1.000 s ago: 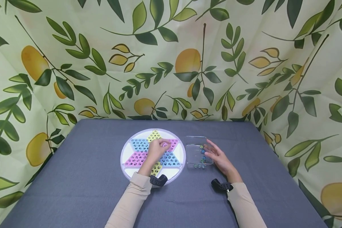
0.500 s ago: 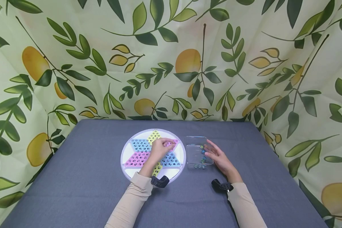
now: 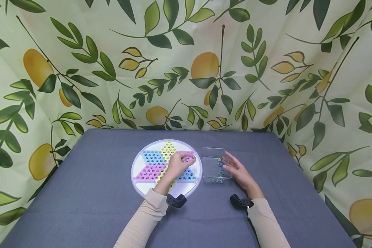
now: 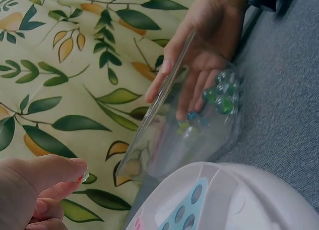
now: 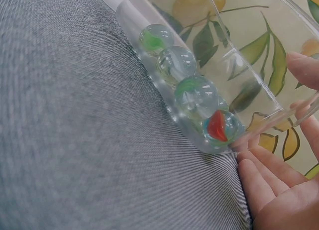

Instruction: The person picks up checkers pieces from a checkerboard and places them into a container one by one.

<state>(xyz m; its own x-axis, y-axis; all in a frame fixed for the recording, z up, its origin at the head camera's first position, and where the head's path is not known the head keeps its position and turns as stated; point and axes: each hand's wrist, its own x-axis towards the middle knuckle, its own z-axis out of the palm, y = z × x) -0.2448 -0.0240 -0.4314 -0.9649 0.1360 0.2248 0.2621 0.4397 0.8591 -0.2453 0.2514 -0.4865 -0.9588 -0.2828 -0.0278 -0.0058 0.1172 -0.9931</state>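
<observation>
My left hand [image 3: 178,165] is over the right part of a round white Chinese checkers board [image 3: 142,188]. Its thumb and index finger pinch a small glass marble [image 4: 83,178] with a red streak. My right hand [image 3: 241,174] rests against the right side of a clear plastic box [image 3: 211,164], its fingers fairly straight and touching the wall. Several clear, green and blue marbles [image 4: 224,93] lie in the box. One with a red swirl [image 5: 218,126] shows in the right wrist view. The left hand and forearm hide part of the board.
Board and box stand close together on a grey cloth-covered table [image 3: 90,193]. Behind the table hangs a leaf-and-fruit patterned curtain [image 3: 173,86]. Black wrist cameras [image 3: 176,200] are strapped to both wrists.
My left hand has moved to the right across the board toward the box, with the marble between its fingertips. The right hand and the box have stayed where they were.
</observation>
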